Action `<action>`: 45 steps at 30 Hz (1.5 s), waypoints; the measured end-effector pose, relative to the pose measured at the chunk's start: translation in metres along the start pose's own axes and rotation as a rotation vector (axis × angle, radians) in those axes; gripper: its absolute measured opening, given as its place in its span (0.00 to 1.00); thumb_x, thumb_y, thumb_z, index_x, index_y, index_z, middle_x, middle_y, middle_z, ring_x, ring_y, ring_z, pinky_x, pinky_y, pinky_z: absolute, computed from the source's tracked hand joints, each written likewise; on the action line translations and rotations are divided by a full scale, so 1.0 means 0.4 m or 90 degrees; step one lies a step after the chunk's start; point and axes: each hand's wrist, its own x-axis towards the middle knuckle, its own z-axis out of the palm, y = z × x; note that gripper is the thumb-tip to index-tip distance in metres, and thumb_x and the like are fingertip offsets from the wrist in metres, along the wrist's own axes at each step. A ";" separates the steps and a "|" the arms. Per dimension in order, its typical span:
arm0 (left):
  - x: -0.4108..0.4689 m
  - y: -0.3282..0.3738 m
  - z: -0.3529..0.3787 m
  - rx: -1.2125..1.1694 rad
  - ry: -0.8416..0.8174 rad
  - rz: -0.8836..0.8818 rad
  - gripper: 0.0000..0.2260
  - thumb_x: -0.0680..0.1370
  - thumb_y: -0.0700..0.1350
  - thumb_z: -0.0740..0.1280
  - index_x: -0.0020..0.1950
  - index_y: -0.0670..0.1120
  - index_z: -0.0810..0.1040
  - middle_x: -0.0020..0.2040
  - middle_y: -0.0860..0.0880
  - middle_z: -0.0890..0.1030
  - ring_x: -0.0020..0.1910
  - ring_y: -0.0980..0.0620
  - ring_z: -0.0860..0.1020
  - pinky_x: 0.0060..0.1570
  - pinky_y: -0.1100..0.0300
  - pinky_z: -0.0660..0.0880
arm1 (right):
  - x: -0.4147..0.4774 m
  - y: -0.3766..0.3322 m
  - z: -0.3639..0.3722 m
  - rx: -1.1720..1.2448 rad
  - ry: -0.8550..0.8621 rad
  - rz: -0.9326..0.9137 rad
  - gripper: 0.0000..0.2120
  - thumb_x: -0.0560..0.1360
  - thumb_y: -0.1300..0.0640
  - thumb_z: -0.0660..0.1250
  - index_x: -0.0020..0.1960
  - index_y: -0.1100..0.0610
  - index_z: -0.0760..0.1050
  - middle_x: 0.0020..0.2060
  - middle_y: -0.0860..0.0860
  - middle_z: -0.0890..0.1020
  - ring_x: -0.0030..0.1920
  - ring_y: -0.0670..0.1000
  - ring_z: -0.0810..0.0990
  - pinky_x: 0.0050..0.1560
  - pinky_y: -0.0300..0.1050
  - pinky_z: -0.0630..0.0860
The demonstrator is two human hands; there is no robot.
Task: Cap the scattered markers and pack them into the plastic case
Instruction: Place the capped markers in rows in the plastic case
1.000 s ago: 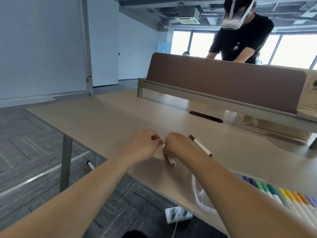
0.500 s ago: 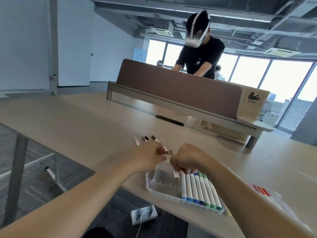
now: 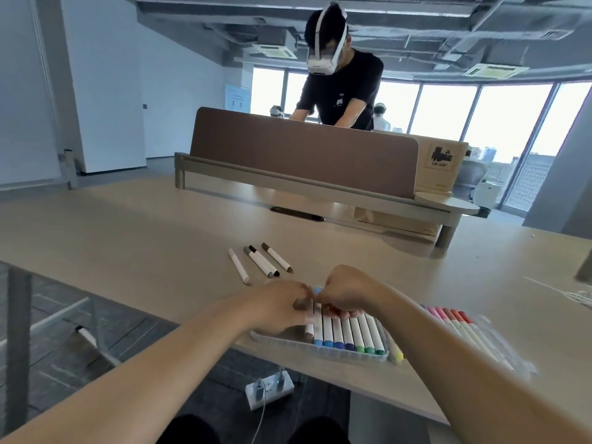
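Left hand and right hand seemingly pinch a brown-capped white marker; seat it flat in the clear plastic case

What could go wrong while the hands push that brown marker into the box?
1. The plastic case lies close to the near edge of the table, so a hard push from the left hand on the brown marker might slide it off.
2. The four loose markers are round and could roll away. What looks like a floor marker lies below the table.
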 end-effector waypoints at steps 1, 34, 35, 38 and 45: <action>0.002 -0.001 0.001 0.010 -0.006 0.005 0.18 0.76 0.64 0.60 0.59 0.56 0.76 0.60 0.55 0.79 0.54 0.53 0.77 0.55 0.51 0.75 | -0.001 0.006 0.002 -0.002 -0.001 -0.009 0.18 0.80 0.53 0.63 0.33 0.58 0.73 0.26 0.52 0.74 0.23 0.48 0.67 0.26 0.39 0.64; 0.017 -0.246 -0.106 -0.312 0.322 -0.139 0.08 0.78 0.42 0.63 0.45 0.46 0.83 0.41 0.49 0.83 0.42 0.49 0.80 0.45 0.51 0.77 | 0.282 -0.180 0.041 -0.109 0.224 -0.080 0.10 0.70 0.59 0.69 0.31 0.57 0.72 0.28 0.52 0.73 0.30 0.53 0.73 0.30 0.40 0.67; 0.024 -0.256 -0.112 -0.310 0.329 -0.139 0.08 0.78 0.42 0.63 0.44 0.46 0.83 0.41 0.49 0.83 0.42 0.49 0.80 0.46 0.50 0.77 | 0.300 -0.192 0.043 -0.115 0.222 -0.081 0.09 0.69 0.60 0.69 0.32 0.57 0.73 0.28 0.52 0.75 0.31 0.54 0.74 0.31 0.40 0.68; 0.043 -0.286 -0.125 -0.310 0.337 -0.146 0.09 0.77 0.41 0.63 0.44 0.46 0.82 0.42 0.49 0.83 0.42 0.49 0.80 0.44 0.52 0.76 | 0.343 -0.224 0.045 -0.130 0.227 -0.087 0.04 0.70 0.58 0.70 0.37 0.56 0.78 0.32 0.51 0.79 0.36 0.54 0.79 0.35 0.41 0.72; 0.074 -0.319 -0.124 -0.340 0.341 -0.155 0.08 0.76 0.38 0.64 0.44 0.46 0.83 0.42 0.49 0.82 0.41 0.50 0.78 0.47 0.53 0.76 | 0.404 -0.243 0.025 -0.132 0.229 -0.081 0.06 0.72 0.54 0.71 0.40 0.56 0.79 0.34 0.51 0.78 0.37 0.54 0.79 0.37 0.42 0.73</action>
